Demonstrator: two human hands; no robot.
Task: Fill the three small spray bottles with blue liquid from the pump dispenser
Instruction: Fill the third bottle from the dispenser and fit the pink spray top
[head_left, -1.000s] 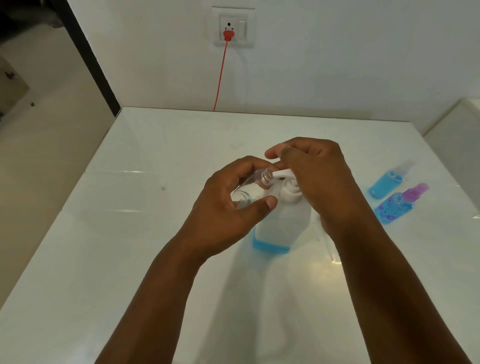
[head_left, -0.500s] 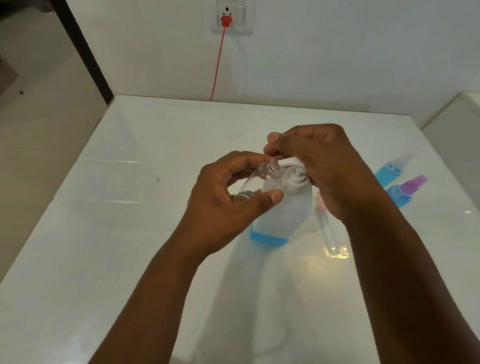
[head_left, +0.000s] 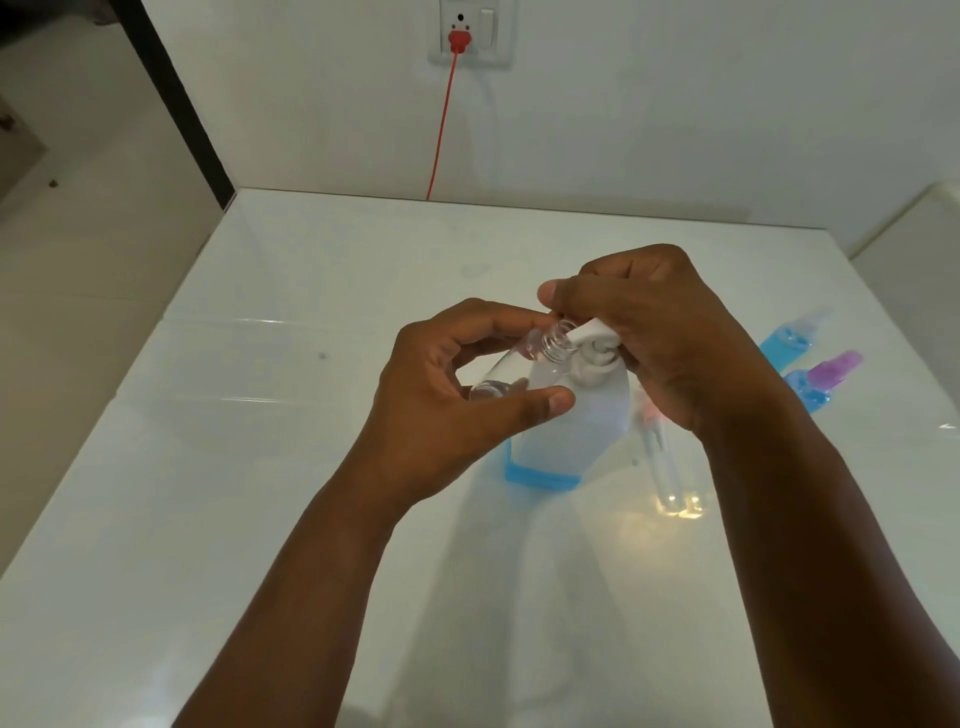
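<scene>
The left hand (head_left: 441, 395) grips an empty clear plastic spray bottle (head_left: 524, 364), tilted with its threaded mouth at the spout of the translucent pump dispenser (head_left: 566, 431) at desk centre. The right hand (head_left: 654, 338) curls over the pump head. Filling the third bottle seems under way; next comes a firm press. At three o'clock lie two blue-filled small bottles (head_left: 800, 364) on the glossy white desk (head_left: 260, 467); at twelve, a wall socket (head_left: 470, 31).

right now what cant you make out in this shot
Head view only:
- Pump dispenser head: under the right hand.
- Clear bottle body: partly behind the left hand; fill level unclear.
- Blue bottle and purple-capped bottle: partly behind the right forearm.
- Spray top: blurred.
</scene>
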